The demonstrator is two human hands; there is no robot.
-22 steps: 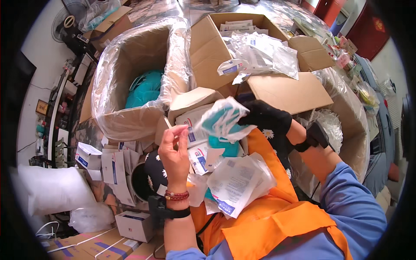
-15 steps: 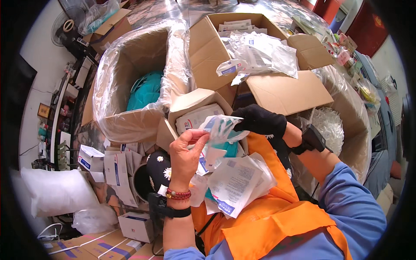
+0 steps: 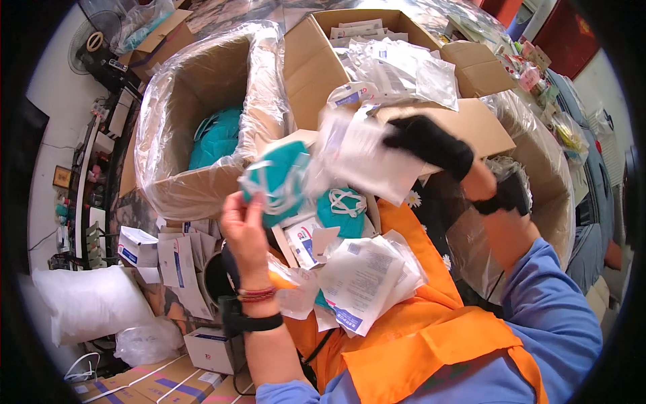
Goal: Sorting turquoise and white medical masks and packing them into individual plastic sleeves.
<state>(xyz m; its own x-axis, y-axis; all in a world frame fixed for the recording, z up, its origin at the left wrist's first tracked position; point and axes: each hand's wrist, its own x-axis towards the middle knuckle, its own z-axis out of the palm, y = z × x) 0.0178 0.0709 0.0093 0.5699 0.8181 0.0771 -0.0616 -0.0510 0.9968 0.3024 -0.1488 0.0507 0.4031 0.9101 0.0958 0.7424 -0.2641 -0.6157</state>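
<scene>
Teal mask (image 3: 277, 180) with white straps, blurred, held up in left hand (image 3: 245, 229), fingers pinching its lower edge, just in front of the lined box (image 3: 202, 101). Right hand (image 3: 431, 145), in a black glove, grips a clear empty wrapper (image 3: 367, 158), also blurred, just right of the mask and apart from it. Below both, on the lap: another teal mask (image 3: 343, 209), small white packets, and a stack of flat wrappers (image 3: 367, 276) resting on orange fabric (image 3: 417, 323).

Lined box holds more teal masks (image 3: 215, 138) at its bottom; clear plastic liner folds over its rim. To its right, an open cardboard box (image 3: 316, 60) piled with wrapped packets (image 3: 397, 67). Left wrist wears red bead bracelets and a black band (image 3: 252, 323); right wrist a black watch (image 3: 508, 195). Small white boxes (image 3: 161, 252) lie scattered at left, a white pillow (image 3: 87, 303) lower left.
</scene>
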